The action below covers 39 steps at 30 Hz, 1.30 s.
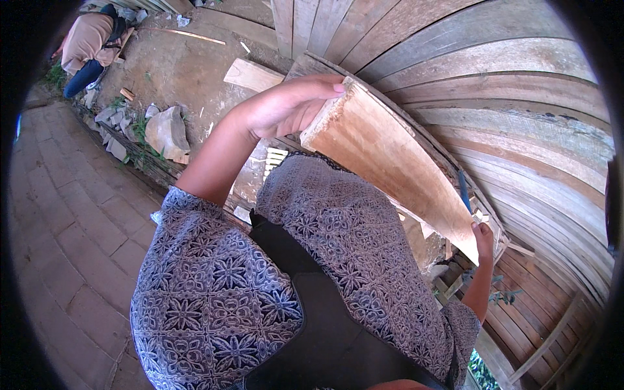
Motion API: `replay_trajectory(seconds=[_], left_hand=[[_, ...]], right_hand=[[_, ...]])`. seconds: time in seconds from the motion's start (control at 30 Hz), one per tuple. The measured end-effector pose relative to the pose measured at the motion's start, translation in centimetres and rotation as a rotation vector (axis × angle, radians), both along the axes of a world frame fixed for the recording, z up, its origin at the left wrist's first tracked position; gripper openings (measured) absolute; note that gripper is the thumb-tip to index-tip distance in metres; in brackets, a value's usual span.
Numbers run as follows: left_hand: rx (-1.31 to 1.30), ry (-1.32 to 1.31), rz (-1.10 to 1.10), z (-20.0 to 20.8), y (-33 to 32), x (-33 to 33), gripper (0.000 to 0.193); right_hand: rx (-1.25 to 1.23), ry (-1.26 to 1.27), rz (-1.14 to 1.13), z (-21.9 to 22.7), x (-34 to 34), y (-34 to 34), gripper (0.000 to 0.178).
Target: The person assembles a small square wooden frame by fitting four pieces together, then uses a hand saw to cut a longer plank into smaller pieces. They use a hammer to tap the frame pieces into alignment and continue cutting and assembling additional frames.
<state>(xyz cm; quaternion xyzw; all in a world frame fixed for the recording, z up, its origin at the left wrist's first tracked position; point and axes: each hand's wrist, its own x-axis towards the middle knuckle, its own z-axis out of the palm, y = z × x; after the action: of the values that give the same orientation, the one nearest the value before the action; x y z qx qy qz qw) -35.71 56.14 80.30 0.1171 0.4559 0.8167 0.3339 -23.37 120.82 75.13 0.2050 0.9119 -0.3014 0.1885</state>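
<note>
A long, wide wooden board [390, 166] with a rough, weathered end spans between my two hands. At its near-left end my left hand [289, 104] grips it, the thumb over the top edge and the fingers tucked partly out of sight below. My right hand [482, 239] clasps the far right end, thumb on the face, the other fingers partly hidden. The board slants down from upper left to lower right, in front of my patterned shirt [344, 221]. Just behind its right end shows a blue strip-like thing [463, 188], too small to name.
A wall of wooden planks [507, 130] rises close behind the board. Another board [255, 75] lies beyond my left hand. A large stone [168, 130] and rubble border the paved floor [71, 214] on the left. Another person [91, 42] bends over at the far left.
</note>
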Motion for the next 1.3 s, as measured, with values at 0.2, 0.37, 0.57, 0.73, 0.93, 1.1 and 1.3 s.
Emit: replay_trajectory(seconds=[0.2,0.37,0.57,0.73,0.93,1.1,1.3], left_hand=[[-0.179,-0.043,0.056,0.1,-0.4,0.0,0.055],[-0.454,0.339,0.090,-1.4,0.2,-1.2,0.041],[-0.461,0.020,0.081,-4.3,-0.1,-1.8,0.056],[-0.348,-0.257,0.159,-8.5,-0.3,-1.4,0.057],[-0.338,-0.374,0.267,-13.1,-1.7,-1.2,0.054],[-0.680,-0.258,0.319,-11.8,-0.6,-0.9,0.061],[-0.683,-0.232,0.271,-12.7,-0.8,-0.6,0.056]], right_hand=[[0.064,0.031,0.036,-0.1,-0.3,-0.1,0.044],[0.200,0.008,0.081,-0.5,-0.7,0.3,0.047],[0.232,-0.040,0.040,-0.7,-1.8,-0.7,0.050],[0.341,-0.061,0.013,-0.7,-4.7,-5.1,0.054],[0.368,-0.055,0.079,-2.7,-6.8,-7.9,0.063],[0.340,0.015,0.124,-5.3,-6.6,-7.6,0.062],[0.372,-0.051,0.126,-6.0,-7.3,-6.8,0.075]])
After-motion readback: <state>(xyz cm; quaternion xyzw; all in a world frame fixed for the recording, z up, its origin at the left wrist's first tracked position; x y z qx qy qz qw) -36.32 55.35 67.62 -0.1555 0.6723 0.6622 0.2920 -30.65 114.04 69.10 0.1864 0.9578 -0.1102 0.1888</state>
